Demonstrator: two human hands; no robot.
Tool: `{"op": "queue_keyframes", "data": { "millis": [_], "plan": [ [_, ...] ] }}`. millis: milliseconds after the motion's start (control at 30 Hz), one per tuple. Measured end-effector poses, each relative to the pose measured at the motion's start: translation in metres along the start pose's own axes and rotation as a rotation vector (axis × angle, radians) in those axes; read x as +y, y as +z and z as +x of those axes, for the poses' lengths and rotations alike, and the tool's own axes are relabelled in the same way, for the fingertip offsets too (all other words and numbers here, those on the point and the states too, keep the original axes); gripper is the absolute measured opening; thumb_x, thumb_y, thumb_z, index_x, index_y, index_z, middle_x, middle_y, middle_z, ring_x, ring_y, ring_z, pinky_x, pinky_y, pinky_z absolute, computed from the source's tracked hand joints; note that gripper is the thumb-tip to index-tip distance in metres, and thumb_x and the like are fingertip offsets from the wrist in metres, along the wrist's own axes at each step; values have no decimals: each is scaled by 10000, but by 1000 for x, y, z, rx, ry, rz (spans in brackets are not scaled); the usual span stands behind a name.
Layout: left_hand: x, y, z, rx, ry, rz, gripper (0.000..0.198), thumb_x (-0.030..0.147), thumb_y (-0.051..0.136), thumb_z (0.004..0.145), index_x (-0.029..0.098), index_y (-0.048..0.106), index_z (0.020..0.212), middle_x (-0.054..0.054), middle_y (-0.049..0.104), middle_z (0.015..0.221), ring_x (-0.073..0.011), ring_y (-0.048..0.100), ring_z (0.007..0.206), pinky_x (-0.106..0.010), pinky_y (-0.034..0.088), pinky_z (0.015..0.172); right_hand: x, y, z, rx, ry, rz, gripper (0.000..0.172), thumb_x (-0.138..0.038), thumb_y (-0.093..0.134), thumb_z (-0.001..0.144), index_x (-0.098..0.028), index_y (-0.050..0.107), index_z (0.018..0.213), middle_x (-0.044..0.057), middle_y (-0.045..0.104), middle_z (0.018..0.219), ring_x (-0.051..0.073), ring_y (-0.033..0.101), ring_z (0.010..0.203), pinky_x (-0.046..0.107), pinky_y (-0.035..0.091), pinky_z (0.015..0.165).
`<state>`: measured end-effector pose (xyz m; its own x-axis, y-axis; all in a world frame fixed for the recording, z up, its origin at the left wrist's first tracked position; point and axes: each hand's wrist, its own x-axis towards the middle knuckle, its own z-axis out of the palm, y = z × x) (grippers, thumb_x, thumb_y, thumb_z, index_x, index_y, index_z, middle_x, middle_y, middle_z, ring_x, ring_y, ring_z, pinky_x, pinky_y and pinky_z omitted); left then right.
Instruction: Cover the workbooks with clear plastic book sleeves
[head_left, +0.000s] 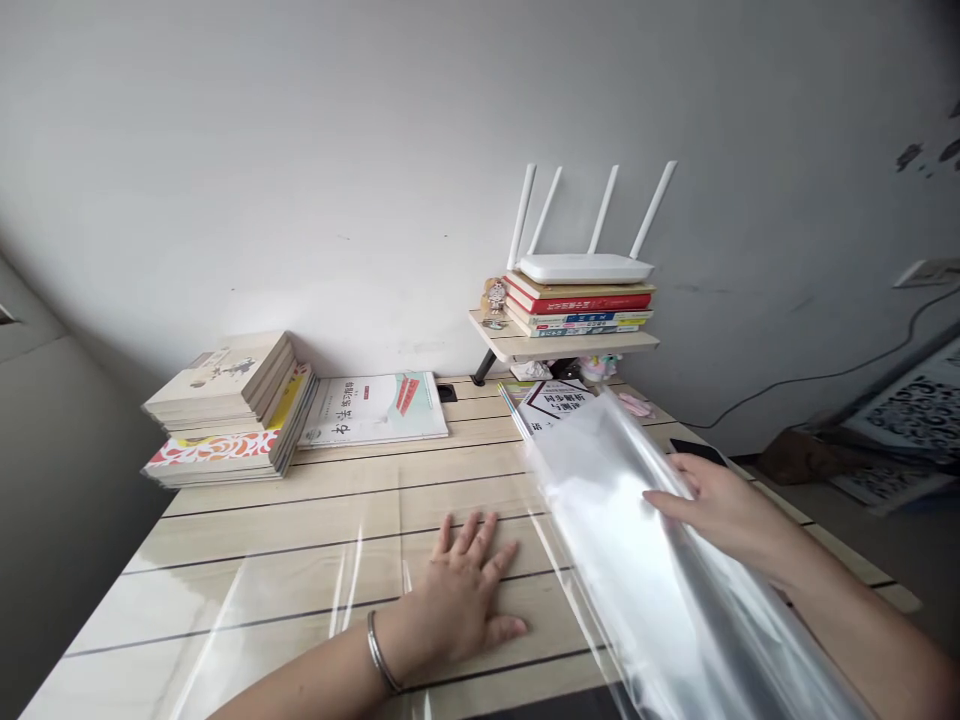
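Observation:
My left hand (465, 590), with a silver bangle (382, 652) at the wrist, lies flat with fingers spread. Beneath it a clear plastic sheet (300, 580) covers part of the striped wooden table (420, 480). On the right, my right hand (705, 500) pinches a stack of clear, shiny plastic sheets (615, 520) by its right edge, thumb on top and fingers underneath. The stack slants from the back middle toward the front right and overlaps a booklet (559, 400) at its far end.
Stacked books (232, 410) stand at the back left beside a calligraphy booklet (375, 405). At the back, a small raised shelf (577, 347) bears books (585, 305) and a white router (589, 268). A dark flat object (697, 452) lies behind my right hand. A cable (810, 375) runs along the wall.

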<state>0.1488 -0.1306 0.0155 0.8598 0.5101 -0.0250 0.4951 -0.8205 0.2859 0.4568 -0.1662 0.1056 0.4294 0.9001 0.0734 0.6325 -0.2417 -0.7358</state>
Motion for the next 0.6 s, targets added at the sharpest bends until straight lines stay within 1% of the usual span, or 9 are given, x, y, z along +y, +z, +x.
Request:
{"op": "queue_keyframes", "data": {
  "millis": [100,200,333,467,533,600],
  "plan": [
    [-11,4,-7,32,11,57,756,666,256,861,259,96,1478,-117,41,1540,-328,30,1408,-568,57,1105,17,-14,1,-86,147,234,295,-382,670,548,-218,574,773,13,611,616,195,604,562,280,489,488],
    [-14,4,-7,39,26,63,757,673,240,859,261,96,1477,-123,43,1538,-329,36,1407,-566,65,1104,27,-21,-2,-52,224,328,338,-374,732,499,-226,571,758,22,623,690,192,625,601,275,518,503],
    [-13,5,-6,36,22,75,760,681,233,854,268,95,1476,-128,43,1536,-331,35,1406,-567,68,1102,37,-17,-3,-42,245,301,298,-353,735,490,-216,568,696,27,616,655,197,634,593,273,523,495],
    [-15,8,-6,36,18,95,762,681,240,853,276,72,1476,-117,27,1540,-335,40,1406,-567,73,1099,50,-6,2,-47,250,250,194,-307,674,547,-216,558,674,27,625,633,209,657,640,279,536,563],
    [-15,6,-7,25,18,84,764,681,244,852,273,81,1477,-123,20,1541,-340,43,1406,-571,67,1097,58,1,7,-59,285,214,155,-288,642,566,-225,543,667,23,635,647,213,667,652,280,532,576],
    [-12,-1,-7,0,17,71,774,688,255,845,263,115,1477,-136,37,1543,-343,65,1405,-573,76,1095,66,6,14,-74,308,160,152,-303,635,574,-226,543,668,22,649,662,216,669,634,286,520,561]
  ]
}}
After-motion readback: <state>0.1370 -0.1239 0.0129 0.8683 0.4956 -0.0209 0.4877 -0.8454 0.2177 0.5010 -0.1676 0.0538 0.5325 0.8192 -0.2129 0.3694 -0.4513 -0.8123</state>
